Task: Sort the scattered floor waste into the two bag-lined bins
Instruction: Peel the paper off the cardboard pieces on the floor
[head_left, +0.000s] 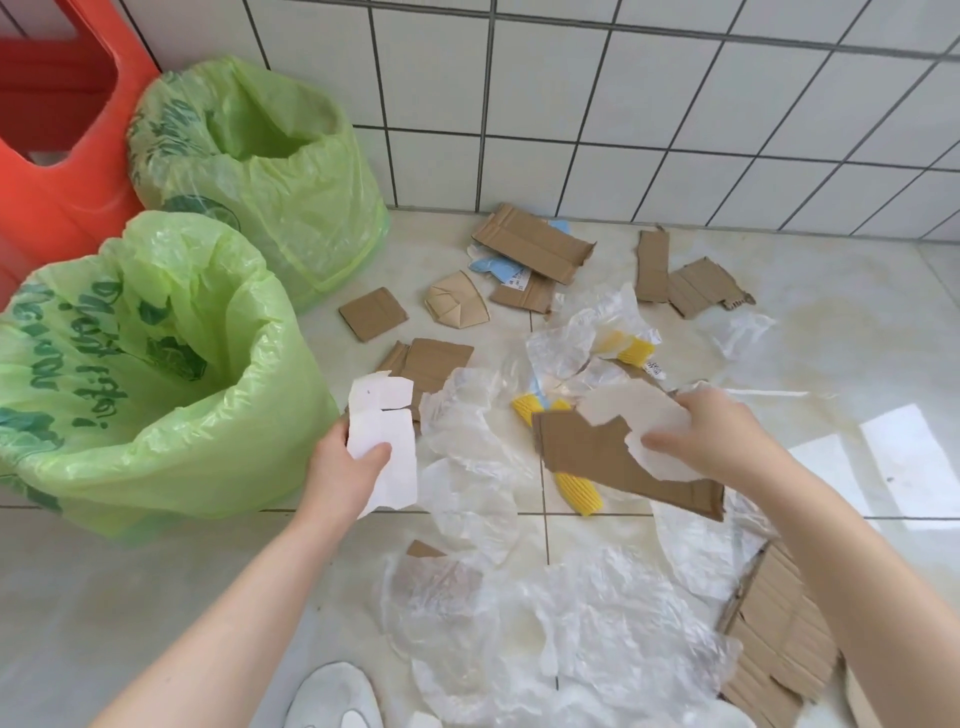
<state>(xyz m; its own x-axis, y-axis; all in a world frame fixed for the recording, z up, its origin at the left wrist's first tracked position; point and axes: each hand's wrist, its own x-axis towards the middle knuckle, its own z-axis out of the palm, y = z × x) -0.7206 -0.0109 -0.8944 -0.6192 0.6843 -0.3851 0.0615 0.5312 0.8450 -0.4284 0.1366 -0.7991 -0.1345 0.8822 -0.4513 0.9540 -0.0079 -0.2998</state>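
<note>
Both hands grip scraps: left (345, 470) white card (383, 441), right (714, 436) torn cardboard (597, 457).

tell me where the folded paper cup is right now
In the head view the flattened paper cup lies on the floor tiles near the wall, left of centre, between a small square cardboard piece and the cardboard strip over blue plastic.

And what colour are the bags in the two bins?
Light green bin bags, with dark green writing and pictures, seen from the head camera.
</note>
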